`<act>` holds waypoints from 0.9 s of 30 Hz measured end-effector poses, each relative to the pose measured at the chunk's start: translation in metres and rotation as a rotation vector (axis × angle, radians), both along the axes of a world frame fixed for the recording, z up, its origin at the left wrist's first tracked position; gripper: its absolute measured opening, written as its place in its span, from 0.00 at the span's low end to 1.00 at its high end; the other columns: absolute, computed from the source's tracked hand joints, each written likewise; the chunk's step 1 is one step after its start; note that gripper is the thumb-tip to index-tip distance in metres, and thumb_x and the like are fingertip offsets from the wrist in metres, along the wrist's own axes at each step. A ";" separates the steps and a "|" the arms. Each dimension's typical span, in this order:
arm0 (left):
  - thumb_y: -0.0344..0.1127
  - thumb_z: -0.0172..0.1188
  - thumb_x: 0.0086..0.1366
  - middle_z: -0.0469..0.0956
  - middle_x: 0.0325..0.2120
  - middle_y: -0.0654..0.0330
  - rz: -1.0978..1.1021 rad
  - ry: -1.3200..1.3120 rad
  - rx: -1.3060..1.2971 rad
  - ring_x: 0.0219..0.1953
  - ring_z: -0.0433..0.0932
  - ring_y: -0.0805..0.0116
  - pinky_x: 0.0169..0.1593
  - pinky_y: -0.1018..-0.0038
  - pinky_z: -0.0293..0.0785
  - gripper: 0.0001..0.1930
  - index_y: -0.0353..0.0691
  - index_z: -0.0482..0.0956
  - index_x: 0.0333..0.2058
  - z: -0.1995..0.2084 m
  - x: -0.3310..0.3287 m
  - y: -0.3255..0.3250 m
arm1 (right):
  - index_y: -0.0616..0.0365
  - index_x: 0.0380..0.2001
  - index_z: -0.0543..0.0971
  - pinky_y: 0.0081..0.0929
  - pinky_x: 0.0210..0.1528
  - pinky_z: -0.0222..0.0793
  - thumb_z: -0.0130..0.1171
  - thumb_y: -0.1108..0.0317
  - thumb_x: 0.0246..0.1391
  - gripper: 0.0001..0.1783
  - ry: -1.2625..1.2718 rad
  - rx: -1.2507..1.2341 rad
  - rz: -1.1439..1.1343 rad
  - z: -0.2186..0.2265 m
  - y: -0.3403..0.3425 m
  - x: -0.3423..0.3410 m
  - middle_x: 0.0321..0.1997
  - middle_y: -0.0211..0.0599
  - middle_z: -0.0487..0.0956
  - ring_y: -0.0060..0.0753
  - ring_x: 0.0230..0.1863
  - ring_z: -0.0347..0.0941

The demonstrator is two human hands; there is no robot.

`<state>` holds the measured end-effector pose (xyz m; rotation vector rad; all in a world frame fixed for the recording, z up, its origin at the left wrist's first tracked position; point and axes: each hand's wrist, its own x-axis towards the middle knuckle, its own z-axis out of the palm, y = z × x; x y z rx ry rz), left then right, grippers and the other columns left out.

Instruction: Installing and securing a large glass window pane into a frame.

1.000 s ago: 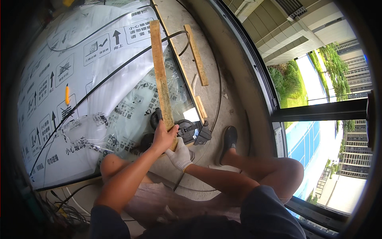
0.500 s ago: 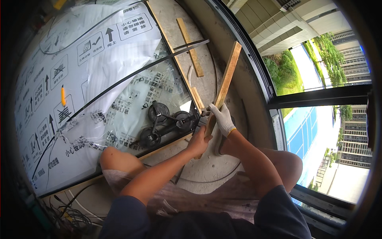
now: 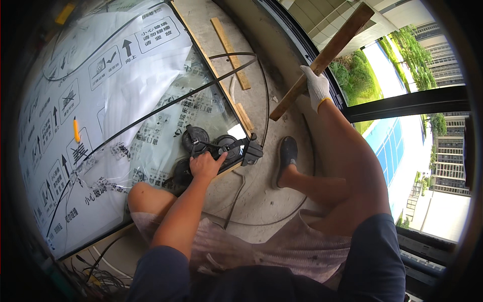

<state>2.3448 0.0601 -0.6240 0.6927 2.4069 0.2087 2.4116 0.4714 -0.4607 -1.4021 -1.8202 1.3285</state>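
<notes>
My right hand (image 3: 317,86), in a white knit glove, is closed round a long wooden strip (image 3: 342,38) and holds it up slanting beside the window. My bare left hand (image 3: 204,165) is closed on the bar of a black suction cup lifter (image 3: 195,137), hiding part of it. Round cups of this lifter rest near the corner of a large glass panel (image 3: 168,113). A black block-like piece (image 3: 252,151) sits at the panel's corner, beside the lifter's end. White printed film (image 3: 121,75) and crumpled clear wrap cover much of the glass.
A black flexible strip (image 3: 176,98) arches over the panel and loops on the floor. An orange, pen-like tool (image 3: 76,130) lies on the film. Wooden strips (image 3: 230,53) lie beyond the panel's edge. Tangled cables (image 3: 98,269) lie lower left; a window frame (image 3: 407,103) stands right.
My right hand has carried the wooden strip up and right, away from the panel corner. My left hand has left the strip's lower end and moved left onto the suction cup lifter.
</notes>
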 end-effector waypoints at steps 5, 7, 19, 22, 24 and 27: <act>0.71 0.57 0.68 0.88 0.37 0.38 -0.103 -0.002 0.046 0.45 0.88 0.42 0.59 0.54 0.79 0.40 0.30 0.90 0.34 -0.006 -0.011 0.015 | 0.66 0.45 0.84 0.39 0.44 0.83 0.74 0.51 0.54 0.28 0.023 -0.040 -0.031 -0.032 0.030 -0.024 0.43 0.43 0.86 0.39 0.42 0.86; 0.68 0.58 0.67 0.88 0.36 0.41 -0.039 -0.112 -0.011 0.43 0.88 0.42 0.54 0.55 0.82 0.37 0.32 0.91 0.36 -0.008 -0.014 0.019 | 0.67 0.47 0.84 0.40 0.43 0.81 0.74 0.54 0.54 0.27 -0.059 -0.160 -0.040 -0.061 0.030 -0.033 0.43 0.44 0.87 0.41 0.41 0.86; 0.70 0.58 0.67 0.88 0.34 0.43 0.012 -0.089 -0.042 0.42 0.88 0.44 0.51 0.54 0.82 0.37 0.35 0.91 0.33 -0.009 -0.017 0.028 | 0.67 0.51 0.78 0.37 0.44 0.90 0.66 0.63 0.70 0.17 -0.196 -0.568 0.504 -0.130 0.079 -0.055 0.46 0.47 0.86 0.43 0.41 0.89; 0.72 0.57 0.67 0.89 0.37 0.44 0.042 -0.187 -0.122 0.45 0.88 0.44 0.53 0.54 0.82 0.38 0.35 0.91 0.35 -0.005 -0.024 0.036 | 0.65 0.52 0.78 0.39 0.45 0.89 0.66 0.64 0.70 0.16 -0.143 -0.480 0.646 -0.150 0.087 -0.070 0.45 0.43 0.85 0.40 0.43 0.87; 0.74 0.54 0.68 0.90 0.40 0.45 0.043 -0.278 -0.228 0.49 0.88 0.46 0.57 0.55 0.81 0.40 0.35 0.91 0.38 -0.003 -0.027 0.045 | 0.64 0.53 0.79 0.39 0.46 0.88 0.66 0.64 0.70 0.17 -0.121 -0.434 0.648 -0.168 0.087 -0.081 0.46 0.41 0.85 0.38 0.44 0.87; 0.76 0.53 0.68 0.89 0.41 0.45 0.078 -0.322 -0.316 0.52 0.87 0.47 0.59 0.56 0.79 0.42 0.35 0.91 0.38 -0.004 -0.030 0.058 | 0.67 0.56 0.80 0.34 0.53 0.80 0.68 0.67 0.68 0.19 -0.113 -0.365 0.590 -0.194 0.086 -0.093 0.51 0.43 0.86 0.33 0.48 0.83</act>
